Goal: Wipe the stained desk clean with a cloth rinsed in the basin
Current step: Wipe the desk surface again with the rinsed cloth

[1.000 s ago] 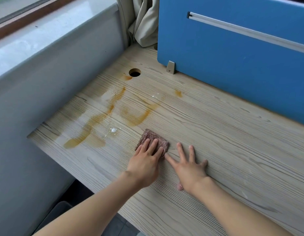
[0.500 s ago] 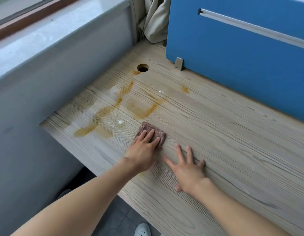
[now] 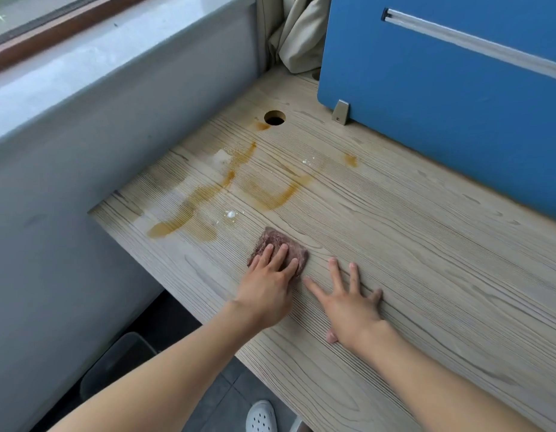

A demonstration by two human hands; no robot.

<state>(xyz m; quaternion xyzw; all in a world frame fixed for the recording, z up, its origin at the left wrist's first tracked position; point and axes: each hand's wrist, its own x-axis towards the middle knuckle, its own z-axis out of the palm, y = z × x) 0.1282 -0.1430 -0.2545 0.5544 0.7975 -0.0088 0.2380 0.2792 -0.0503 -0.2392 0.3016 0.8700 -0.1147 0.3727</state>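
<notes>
Left hand [image 3: 267, 288]: flat on the cloth, fingers straight and close together, pressing it down; the grip is released, with no finger curled round it.
Cloth [image 3: 275, 240]: a small brownish-pink folded pad lying flat on the desk near the front edge. Its far half shows beyond the fingertips and its near half is under the hand.
Right hand [image 3: 348, 307]: palm down on bare wood just right of the cloth, fingers spread and straight, holding nothing. The forefinger tip is close to the cloth's corner; contact cannot be told.
Desk [image 3: 426, 260]: pale wood grain, with its left end against a grey wall [image 3: 99, 135].
Stains [image 3: 189, 210]: orange-brown streaks beyond the cloth and apart from it. One long streak slants from far right to near left, a hooked one lies to its right, and there are two small spots farther back.
Specks [image 3: 230, 214]: white bits between the cloth and the streaks.
Hole [image 3: 274, 117]: round, in the desk's far left corner, with a stain spot touching its rim.
Panel [image 3: 442, 104]: blue, upright along the desk's back, on a metal bracket [image 3: 340, 112].
Curtain [image 3: 297, 42]: beige, bunched in the corner left of the panel.
Shoe [image 3: 261, 416]: white with holes, on the floor below the desk edge.
</notes>
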